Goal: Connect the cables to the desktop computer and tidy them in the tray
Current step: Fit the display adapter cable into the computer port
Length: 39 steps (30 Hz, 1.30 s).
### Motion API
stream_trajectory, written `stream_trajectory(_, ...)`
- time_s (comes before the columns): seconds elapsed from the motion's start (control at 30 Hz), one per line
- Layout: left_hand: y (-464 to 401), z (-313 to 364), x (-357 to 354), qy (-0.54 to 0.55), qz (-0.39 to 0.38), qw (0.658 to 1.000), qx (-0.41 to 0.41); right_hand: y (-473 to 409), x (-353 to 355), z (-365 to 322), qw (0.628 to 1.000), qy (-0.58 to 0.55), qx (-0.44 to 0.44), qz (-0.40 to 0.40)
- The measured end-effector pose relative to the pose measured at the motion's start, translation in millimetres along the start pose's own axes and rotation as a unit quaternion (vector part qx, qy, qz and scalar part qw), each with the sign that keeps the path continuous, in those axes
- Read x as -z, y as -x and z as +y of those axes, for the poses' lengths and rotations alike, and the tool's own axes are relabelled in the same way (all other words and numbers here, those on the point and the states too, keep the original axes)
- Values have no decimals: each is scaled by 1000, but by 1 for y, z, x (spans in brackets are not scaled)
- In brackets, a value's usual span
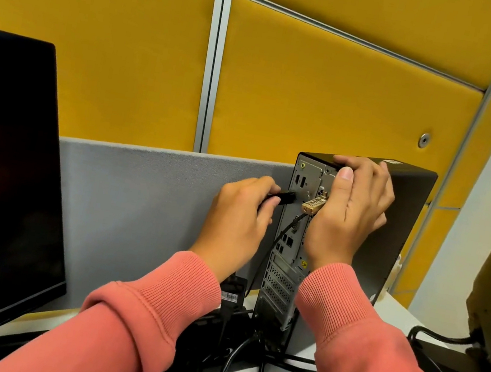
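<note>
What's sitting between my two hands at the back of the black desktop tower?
In the head view, a brass padlock hangs on the tower between the left hand and right hand, beside the black plug.

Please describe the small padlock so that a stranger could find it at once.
Find the black desktop computer standing before the yellow partition, rear panel facing the camera. On that panel, beside the right hand, hangs the padlock. It alone is brass-coloured; everything nearby is black or grey.

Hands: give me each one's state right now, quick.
Left hand: pinching the black cable plug at the desktop computer's rear panel.
Right hand: gripping the computer's top rear corner.
</note>
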State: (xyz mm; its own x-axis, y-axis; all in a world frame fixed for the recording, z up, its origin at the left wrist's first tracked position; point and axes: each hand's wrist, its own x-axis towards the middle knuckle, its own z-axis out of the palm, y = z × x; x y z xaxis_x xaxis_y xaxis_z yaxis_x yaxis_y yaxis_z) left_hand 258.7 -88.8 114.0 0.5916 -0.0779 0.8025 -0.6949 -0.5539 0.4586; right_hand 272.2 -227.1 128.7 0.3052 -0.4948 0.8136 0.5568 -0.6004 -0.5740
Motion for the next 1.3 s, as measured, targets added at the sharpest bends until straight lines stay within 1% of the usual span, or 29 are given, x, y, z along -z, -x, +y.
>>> stream_trajectory(0.2, 1, -6, 3, 9, -6, 1000, 0, 0, 2, 2, 1000, -5, 2, -8)
stream_trajectory(0.33, 6, -13, 3, 9, 11, 1000, 28, 1, 1, 3, 1000, -9, 5, -4)
stream_trajectory(0.47, 5, -11, -3, 0, 33, 999, 38, 1, -2, 4, 1000, 0, 5, 0)
stream_trajectory(0.57, 5, -10, -2, -16, 29, 999, 42, 1, -2, 3, 1000, 1, 9, 1)
stream_trajectory(0.7, 1, -11, 6, -42, -10, 998, 40, 0, -1, 3, 1000, -3, 5, -3)
stream_trajectory(0.8, 2, -12, 13, -49, -58, 996, 45, 0, 1, 2, 1000, -4, -2, -13)
stream_trajectory(0.97, 27, -16, 32, 57, -154, 979, 123, 1, 6, -8, 999, 10, -19, -34)
stream_trajectory(1.13, 51, -13, 47, 45, -222, 958, 174, 1, 16, -26, 994, 34, -60, -80)
stream_trajectory(1.3, 68, -3, 61, 33, -280, 934, 220, 0, 35, -44, 980, 57, -107, -155)
